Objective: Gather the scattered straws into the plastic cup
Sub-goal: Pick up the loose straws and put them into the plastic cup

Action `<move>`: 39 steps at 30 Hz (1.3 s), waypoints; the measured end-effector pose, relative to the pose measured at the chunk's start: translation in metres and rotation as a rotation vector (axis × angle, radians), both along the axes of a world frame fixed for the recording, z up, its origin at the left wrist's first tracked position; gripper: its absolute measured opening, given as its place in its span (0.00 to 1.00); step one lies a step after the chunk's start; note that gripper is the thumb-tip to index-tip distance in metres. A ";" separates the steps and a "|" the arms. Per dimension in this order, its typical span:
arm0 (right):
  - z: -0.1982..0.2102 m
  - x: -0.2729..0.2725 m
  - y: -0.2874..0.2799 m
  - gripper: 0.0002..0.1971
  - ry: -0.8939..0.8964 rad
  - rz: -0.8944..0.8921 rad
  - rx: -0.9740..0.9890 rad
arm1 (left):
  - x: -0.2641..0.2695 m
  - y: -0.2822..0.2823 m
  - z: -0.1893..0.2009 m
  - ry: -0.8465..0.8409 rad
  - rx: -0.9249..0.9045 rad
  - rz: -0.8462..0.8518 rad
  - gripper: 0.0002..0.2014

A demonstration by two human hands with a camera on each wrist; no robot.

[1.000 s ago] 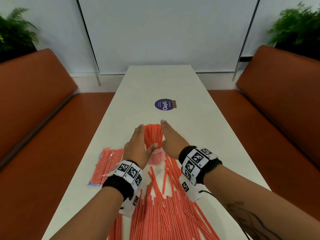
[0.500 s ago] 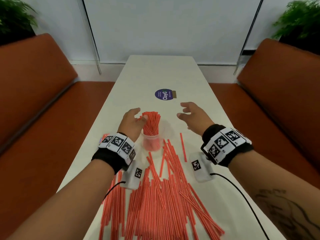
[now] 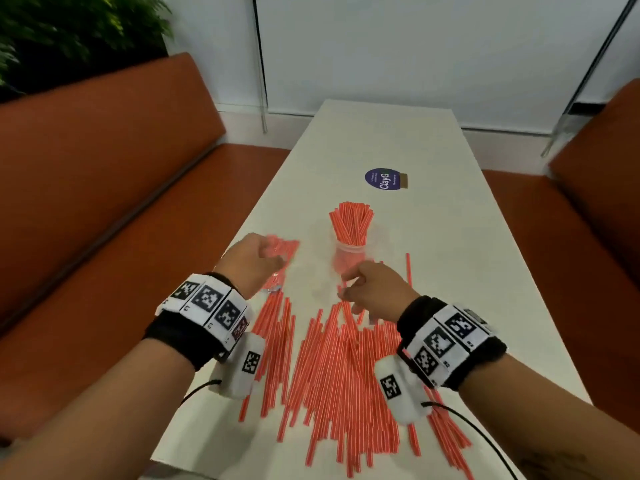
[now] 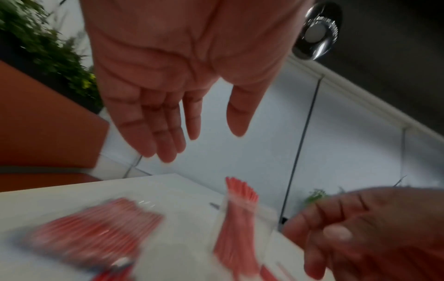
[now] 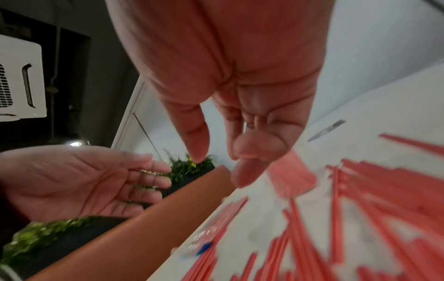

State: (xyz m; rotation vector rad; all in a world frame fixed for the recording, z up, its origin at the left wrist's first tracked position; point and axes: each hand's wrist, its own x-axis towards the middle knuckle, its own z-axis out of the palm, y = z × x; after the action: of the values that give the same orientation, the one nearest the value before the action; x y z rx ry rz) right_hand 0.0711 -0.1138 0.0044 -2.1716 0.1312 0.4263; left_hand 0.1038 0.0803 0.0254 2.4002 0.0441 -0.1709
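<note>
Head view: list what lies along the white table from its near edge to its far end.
Loose pile of red striped straws → clear plastic cup packed with upright red straws → round purple sticker → bare white tabletop.

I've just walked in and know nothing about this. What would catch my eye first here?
Probably the big spread of red straws scattered across the near end of the white table. Just beyond them a clear plastic cup stands upright, already stuffed with a bunch of straws. Above the pile hover the empty left hand and right hand, each wrist wearing a band of black-and-white markers.
</note>
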 end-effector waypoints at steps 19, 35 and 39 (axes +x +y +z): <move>-0.039 0.009 0.084 0.15 -0.191 0.726 -0.639 | -0.024 0.005 -0.070 0.293 0.451 -0.043 0.12; -0.041 0.007 0.071 0.10 -0.248 0.983 -0.809 | -0.028 -0.015 -0.081 0.323 0.566 -0.260 0.14; -0.040 0.003 0.065 0.17 -0.367 1.022 -0.893 | -0.025 -0.013 -0.079 0.325 0.538 -0.237 0.16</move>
State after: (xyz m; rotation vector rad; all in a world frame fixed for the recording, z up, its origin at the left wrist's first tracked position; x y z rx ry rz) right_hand 0.0744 -0.0486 -0.0359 -3.0250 -1.2561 0.5715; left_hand 0.0784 0.0669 -0.0534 2.8810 -0.0514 -0.7411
